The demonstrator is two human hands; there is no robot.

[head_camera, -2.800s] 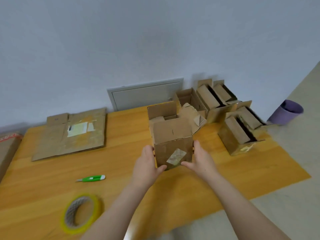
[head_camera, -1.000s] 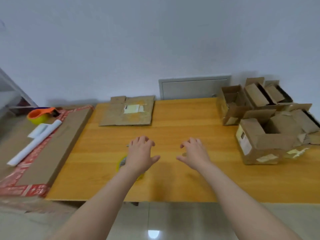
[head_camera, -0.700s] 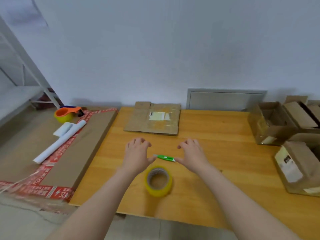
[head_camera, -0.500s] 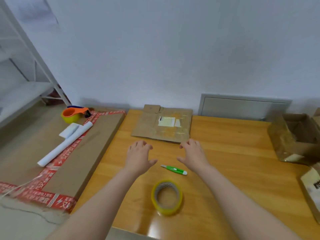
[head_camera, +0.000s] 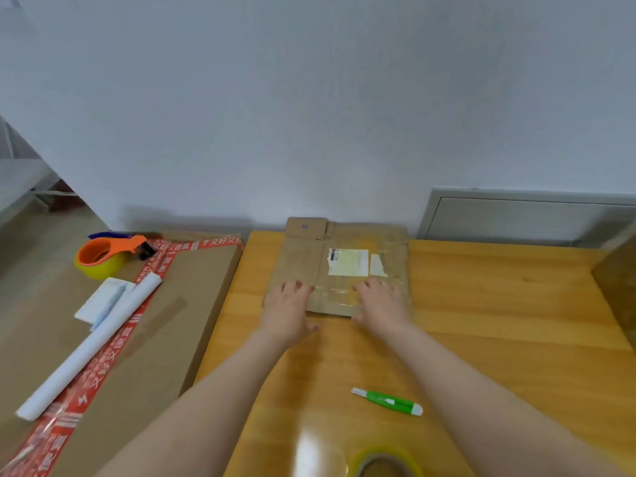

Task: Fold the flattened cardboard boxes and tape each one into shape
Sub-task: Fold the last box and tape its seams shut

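Resting left hand [head_camera: 287,313] and right hand [head_camera: 382,306] on the near edge of the flattened cardboard box [head_camera: 344,242], at the far edge of the worktop [head_camera: 499,304], each grip spread flat, pinching nothing. Lying nearer: green cutter [head_camera: 387,402], tape roll [head_camera: 387,454].

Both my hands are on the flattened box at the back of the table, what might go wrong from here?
Dragging the flattened box toward you may hit the green knife lying between your arms, or a forearm could brush it. The tape roll lies close by your right forearm and could get swept away.
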